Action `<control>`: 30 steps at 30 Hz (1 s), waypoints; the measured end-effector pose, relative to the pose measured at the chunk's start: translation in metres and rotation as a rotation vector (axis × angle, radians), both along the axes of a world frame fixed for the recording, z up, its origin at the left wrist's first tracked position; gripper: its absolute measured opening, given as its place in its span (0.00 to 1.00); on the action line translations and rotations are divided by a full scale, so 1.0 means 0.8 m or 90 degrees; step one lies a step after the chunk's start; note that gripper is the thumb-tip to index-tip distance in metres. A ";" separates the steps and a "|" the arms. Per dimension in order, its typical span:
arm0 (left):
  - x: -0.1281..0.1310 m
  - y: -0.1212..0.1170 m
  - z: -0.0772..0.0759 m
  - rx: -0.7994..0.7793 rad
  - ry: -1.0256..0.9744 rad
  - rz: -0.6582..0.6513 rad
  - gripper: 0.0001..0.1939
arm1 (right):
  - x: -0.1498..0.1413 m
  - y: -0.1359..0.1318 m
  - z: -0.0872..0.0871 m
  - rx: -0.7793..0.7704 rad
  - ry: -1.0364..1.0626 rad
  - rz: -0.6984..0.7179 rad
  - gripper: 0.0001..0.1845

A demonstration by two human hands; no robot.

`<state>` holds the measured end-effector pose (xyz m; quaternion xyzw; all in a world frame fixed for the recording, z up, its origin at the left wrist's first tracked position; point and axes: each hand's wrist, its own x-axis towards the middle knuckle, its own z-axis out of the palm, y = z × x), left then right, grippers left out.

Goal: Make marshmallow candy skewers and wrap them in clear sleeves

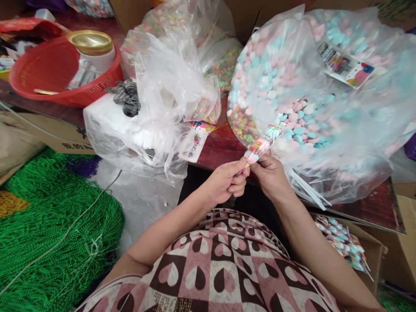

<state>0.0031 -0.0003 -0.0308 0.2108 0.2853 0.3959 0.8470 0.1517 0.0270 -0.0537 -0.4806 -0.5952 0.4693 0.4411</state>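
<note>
So, fingers round a packet.

The small packet is glossy clear plastic, the large bag crinkled shiny film, the basket smooth plastic, the dish polished, metal-looking, and the desk glossy, wood-like.

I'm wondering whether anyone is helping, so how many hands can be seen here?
2: the left hand and the right hand, both holding the small packet near the table's front edge. No others show.
</note>
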 end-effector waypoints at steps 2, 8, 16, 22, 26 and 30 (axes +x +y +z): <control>0.002 0.001 -0.001 0.000 0.021 0.033 0.18 | -0.004 -0.003 0.004 0.069 -0.122 -0.036 0.13; 0.007 0.003 -0.005 0.018 0.094 0.110 0.21 | -0.012 -0.016 0.014 0.230 -0.297 -0.097 0.10; 0.009 0.001 -0.013 0.116 0.201 0.148 0.24 | -0.008 -0.027 0.021 0.190 -0.232 -0.080 0.10; 0.008 0.001 -0.020 0.166 0.288 0.157 0.23 | -0.007 -0.031 0.014 0.105 -0.140 -0.047 0.12; 0.008 0.000 -0.018 0.183 0.343 0.159 0.23 | -0.002 -0.031 0.012 0.047 -0.059 -0.004 0.12; 0.007 0.000 -0.017 0.218 0.421 0.171 0.23 | -0.006 -0.034 0.016 0.041 -0.075 -0.018 0.09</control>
